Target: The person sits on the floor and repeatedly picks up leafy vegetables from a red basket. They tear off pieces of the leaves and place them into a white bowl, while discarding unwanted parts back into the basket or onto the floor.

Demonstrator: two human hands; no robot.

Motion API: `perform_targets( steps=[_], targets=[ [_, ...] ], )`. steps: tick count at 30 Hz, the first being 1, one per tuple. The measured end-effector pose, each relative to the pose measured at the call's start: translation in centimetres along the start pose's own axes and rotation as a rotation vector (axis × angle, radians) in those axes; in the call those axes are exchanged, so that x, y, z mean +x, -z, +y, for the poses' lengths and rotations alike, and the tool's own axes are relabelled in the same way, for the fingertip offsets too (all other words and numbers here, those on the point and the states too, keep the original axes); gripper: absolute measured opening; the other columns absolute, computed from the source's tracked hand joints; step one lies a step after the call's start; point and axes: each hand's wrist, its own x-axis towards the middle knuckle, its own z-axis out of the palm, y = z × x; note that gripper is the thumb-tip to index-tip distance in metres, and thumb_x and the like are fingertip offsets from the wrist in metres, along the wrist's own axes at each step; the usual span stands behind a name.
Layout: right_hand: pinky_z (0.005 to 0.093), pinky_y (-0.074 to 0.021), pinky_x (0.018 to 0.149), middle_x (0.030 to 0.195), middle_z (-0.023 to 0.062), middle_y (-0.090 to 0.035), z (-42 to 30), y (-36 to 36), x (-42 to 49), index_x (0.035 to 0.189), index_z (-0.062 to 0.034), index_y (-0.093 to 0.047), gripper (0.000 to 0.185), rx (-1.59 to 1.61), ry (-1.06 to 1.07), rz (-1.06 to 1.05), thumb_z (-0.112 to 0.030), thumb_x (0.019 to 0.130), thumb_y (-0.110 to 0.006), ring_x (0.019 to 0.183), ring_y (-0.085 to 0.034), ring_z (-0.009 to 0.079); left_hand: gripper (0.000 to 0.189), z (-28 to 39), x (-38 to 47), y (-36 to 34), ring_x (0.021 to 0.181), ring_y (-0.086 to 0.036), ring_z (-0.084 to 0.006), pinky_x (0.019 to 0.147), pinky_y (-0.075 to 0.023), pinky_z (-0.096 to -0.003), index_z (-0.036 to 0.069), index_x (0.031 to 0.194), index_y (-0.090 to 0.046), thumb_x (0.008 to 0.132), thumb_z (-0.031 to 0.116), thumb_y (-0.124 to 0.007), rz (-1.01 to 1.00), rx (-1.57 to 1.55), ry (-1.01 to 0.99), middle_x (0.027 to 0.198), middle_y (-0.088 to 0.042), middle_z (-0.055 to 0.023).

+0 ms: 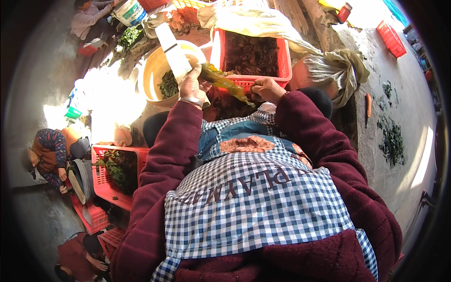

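Observation:
My left hand (192, 84), with a bracelet or watch at its wrist, grips one end of a limp, yellow-green leafy strand (225, 81). The strand slants down to the right, towards my right hand (266, 90), whose fingers are closed near its lower end; whether they pinch it is hard to tell. Behind my left hand a pale board (171, 47) with a dark band leans over a round yellowish tub (149, 75) holding dark green leaves (168, 85). Just beyond my hands is a red plastic crate (287, 60) filled with dark brown-red leafy matter (251, 54).
At the left stands another red crate (100, 176) with green leaves. Several people (49, 155) sit along the left side. A cloth sack (338, 75) lies right of the far crate. On the right floor are an orange-handled knife (368, 105), scattered greens (391, 141) and a red basket (391, 38).

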Motion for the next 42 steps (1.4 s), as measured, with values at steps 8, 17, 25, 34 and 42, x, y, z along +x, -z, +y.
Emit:
perform_targets(
  steps=[8, 17, 25, 34, 42],
  targets=[
    [0.0327, -0.0491, 0.061, 0.077, 0.0146, -0.063, -3.2, -4.0, -0.1, 0.089, 0.0057, -0.060, 0.034, -0.356, 0.467, 0.159, -0.028, 0.084, -0.062, 0.069, -0.062, 0.0204, 0.018, 0.3, -0.8, -1.1, 0.072, -0.063, -0.0182, 0.060, -0.0541, -0.0311, 0.005, 0.096, -0.060, 0.080, 0.008, -0.068, -0.062, -0.100, -0.186, 0.086, -0.064, -0.0056],
    [0.0228, -0.0441, 0.057, 0.075, 0.0007, -0.061, -1.7, -7.7, 3.7, 0.097, 0.0002, -0.063, 0.017, -0.175, 0.288, -0.011, -0.007, 0.085, -0.052, 0.063, -0.054, 0.0083, 0.019, 0.5, -1.2, 0.2, 0.074, -0.063, -0.0180, 0.064, -0.0528, -0.0318, 0.005, 0.103, -0.058, 0.084, 0.006, -0.061, -0.080, -0.100, -0.223, 0.091, -0.064, -0.0051],
    [0.0301, -0.0468, 0.054, 0.065, 0.0063, -0.062, 4.5, -3.4, 4.1, 0.086, -0.0030, -0.065, 0.015, -0.607, -0.069, -0.049, -0.011, 0.078, -0.055, 0.056, -0.058, 0.0152, 0.016, 6.5, 1.8, 2.7, 0.087, -0.063, -0.0232, 0.083, -0.0492, -0.0389, 0.003, 0.098, -0.060, 0.090, 0.015, -0.052, 0.027, -0.323, -0.249, 0.095, -0.066, -0.0089],
    [0.0382, -0.0490, 0.074, 0.087, 0.0182, -0.063, -3.9, -9.2, 4.3, 0.096, 0.0018, -0.059, 0.046, -0.469, 0.479, 0.168, -0.040, 0.078, -0.068, 0.083, -0.062, 0.0295, 0.021, 5.8, -0.8, -0.3, 0.094, -0.060, -0.0274, 0.090, -0.0443, -0.0467, 0.005, 0.104, -0.059, 0.091, 0.016, -0.048, 0.073, -0.295, -0.123, 0.102, -0.064, -0.0099],
    [0.0460, -0.0468, 0.065, 0.078, 0.0179, -0.063, -5.2, -10.2, 5.2, 0.087, -0.0048, -0.063, 0.030, -1.037, 0.453, 0.220, -0.028, 0.089, -0.045, 0.075, -0.060, 0.0371, 0.025, 4.8, -0.5, -1.0, 0.099, -0.058, -0.0268, 0.092, -0.0432, -0.0458, 0.003, 0.111, -0.054, 0.093, 0.015, -0.042, -0.008, -0.322, -0.128, 0.108, -0.062, -0.0110]
  ],
)
